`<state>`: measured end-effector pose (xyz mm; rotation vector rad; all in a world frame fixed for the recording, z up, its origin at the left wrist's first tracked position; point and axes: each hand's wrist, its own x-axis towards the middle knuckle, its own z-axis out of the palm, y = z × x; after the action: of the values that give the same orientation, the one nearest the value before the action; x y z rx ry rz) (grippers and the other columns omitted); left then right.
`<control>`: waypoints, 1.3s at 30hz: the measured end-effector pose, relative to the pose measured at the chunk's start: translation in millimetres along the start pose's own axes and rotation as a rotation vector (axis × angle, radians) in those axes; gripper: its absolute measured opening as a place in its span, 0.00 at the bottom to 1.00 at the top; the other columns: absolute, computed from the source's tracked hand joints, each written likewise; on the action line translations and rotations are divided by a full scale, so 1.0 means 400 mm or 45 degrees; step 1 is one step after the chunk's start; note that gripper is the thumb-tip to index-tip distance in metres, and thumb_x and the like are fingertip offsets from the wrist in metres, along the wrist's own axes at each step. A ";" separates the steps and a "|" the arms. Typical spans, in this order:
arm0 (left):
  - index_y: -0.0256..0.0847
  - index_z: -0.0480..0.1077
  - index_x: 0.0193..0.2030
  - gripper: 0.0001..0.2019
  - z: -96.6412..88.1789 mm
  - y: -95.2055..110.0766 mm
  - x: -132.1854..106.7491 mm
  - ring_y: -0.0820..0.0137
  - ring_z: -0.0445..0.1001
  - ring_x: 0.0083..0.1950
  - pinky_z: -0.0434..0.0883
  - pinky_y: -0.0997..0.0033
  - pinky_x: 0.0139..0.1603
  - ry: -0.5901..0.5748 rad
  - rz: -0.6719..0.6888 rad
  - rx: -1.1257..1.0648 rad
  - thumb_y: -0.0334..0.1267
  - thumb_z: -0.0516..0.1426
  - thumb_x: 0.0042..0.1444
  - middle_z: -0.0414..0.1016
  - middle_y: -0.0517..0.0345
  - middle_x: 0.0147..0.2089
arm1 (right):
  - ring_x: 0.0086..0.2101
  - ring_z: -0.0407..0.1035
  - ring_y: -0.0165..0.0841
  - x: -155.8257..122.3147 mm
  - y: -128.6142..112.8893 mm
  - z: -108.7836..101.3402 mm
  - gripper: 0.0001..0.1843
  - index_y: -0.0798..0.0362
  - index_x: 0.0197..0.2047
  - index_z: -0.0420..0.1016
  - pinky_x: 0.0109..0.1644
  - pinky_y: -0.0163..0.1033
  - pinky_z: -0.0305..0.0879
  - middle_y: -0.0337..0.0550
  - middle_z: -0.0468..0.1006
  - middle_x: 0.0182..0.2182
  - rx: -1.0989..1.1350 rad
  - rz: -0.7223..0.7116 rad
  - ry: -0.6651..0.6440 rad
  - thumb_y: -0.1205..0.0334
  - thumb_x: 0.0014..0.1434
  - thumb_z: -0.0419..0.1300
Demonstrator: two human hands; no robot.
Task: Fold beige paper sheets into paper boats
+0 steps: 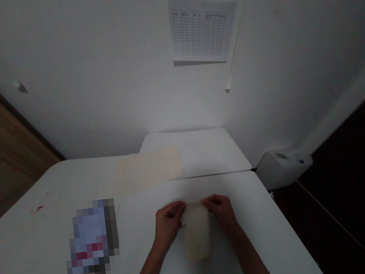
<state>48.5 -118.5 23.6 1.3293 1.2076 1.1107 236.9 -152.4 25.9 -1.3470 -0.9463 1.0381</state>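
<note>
Between both hands hangs a thin, pale yellowish rectangular piece (198, 236), somewhat see-through, perhaps cloth or a small bag; I cannot tell which. My left hand (169, 221) pinches its top left corner between thumb and fingers. At the top right corner, the fingertips of my right hand (221, 209) are closed on it. The upper edge is stretched fairly straight, and the lower part hangs or lies over the white table (253, 234). A small dark mark shows near its left edge by my left fingers.
Flat beige sheets (148, 169) lie at the back of the table. A blurred-out bluish item (90, 235) lies to the left. A white plastic jug (285, 167) stands on the dark floor at right. A printed table sheet (201, 31) hangs on the wall.
</note>
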 end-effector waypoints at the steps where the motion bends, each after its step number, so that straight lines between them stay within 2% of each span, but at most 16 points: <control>1: 0.36 0.79 0.33 0.16 0.000 -0.001 0.000 0.77 0.64 0.15 0.63 0.79 0.14 -0.001 0.000 0.005 0.49 0.63 0.47 0.77 0.56 0.23 | 0.24 0.68 0.32 -0.001 0.000 0.000 0.16 0.55 0.25 0.81 0.31 0.36 0.65 0.41 0.78 0.21 0.002 0.000 0.002 0.49 0.44 0.69; 17: 0.36 0.79 0.33 0.18 -0.001 0.010 0.001 0.72 0.70 0.19 0.65 0.77 0.16 -0.004 -0.055 -0.022 0.51 0.63 0.45 0.78 0.55 0.24 | 0.24 0.69 0.32 -0.001 -0.005 0.002 0.16 0.55 0.25 0.81 0.30 0.36 0.66 0.41 0.77 0.21 0.059 0.029 -0.008 0.49 0.43 0.69; 23: 0.36 0.79 0.33 0.17 -0.004 0.008 0.002 0.75 0.66 0.16 0.63 0.78 0.15 -0.001 -0.061 -0.005 0.50 0.63 0.46 0.77 0.57 0.23 | 0.24 0.68 0.30 0.000 0.001 -0.002 0.14 0.55 0.25 0.80 0.30 0.35 0.65 0.39 0.76 0.20 0.109 0.026 -0.050 0.51 0.45 0.69; 28: 0.36 0.79 0.32 0.18 -0.003 0.008 0.002 0.75 0.67 0.17 0.63 0.78 0.15 -0.024 -0.037 -0.018 0.51 0.63 0.46 0.77 0.56 0.23 | 0.25 0.68 0.31 0.000 -0.002 -0.003 0.14 0.55 0.27 0.80 0.31 0.35 0.66 0.39 0.75 0.22 0.122 0.013 -0.067 0.51 0.45 0.69; 32: 0.35 0.78 0.32 0.18 0.000 0.015 -0.001 0.77 0.63 0.15 0.61 0.79 0.14 -0.023 -0.067 -0.052 0.51 0.64 0.45 0.75 0.58 0.20 | 0.25 0.68 0.31 0.000 0.002 -0.003 0.17 0.55 0.29 0.78 0.31 0.35 0.66 0.39 0.75 0.23 0.160 0.012 -0.050 0.48 0.50 0.64; 35: 0.35 0.78 0.32 0.19 0.001 0.018 -0.003 0.78 0.61 0.14 0.60 0.79 0.14 -0.008 -0.091 -0.061 0.52 0.64 0.44 0.74 0.58 0.19 | 0.25 0.68 0.31 0.003 0.007 -0.005 0.18 0.56 0.29 0.77 0.31 0.36 0.66 0.40 0.75 0.23 0.132 0.000 -0.026 0.47 0.51 0.63; 39: 0.35 0.78 0.34 0.21 0.002 0.006 0.001 0.75 0.66 0.16 0.62 0.78 0.15 -0.023 -0.088 -0.029 0.54 0.63 0.45 0.77 0.55 0.24 | 0.23 0.66 0.30 0.006 0.010 -0.009 0.15 0.56 0.27 0.77 0.29 0.35 0.64 0.38 0.74 0.20 0.011 -0.032 -0.015 0.51 0.48 0.67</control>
<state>49.6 -118.3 25.8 1.2687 1.2154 1.0578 240.8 -151.1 21.7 -1.3205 -0.9640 1.0310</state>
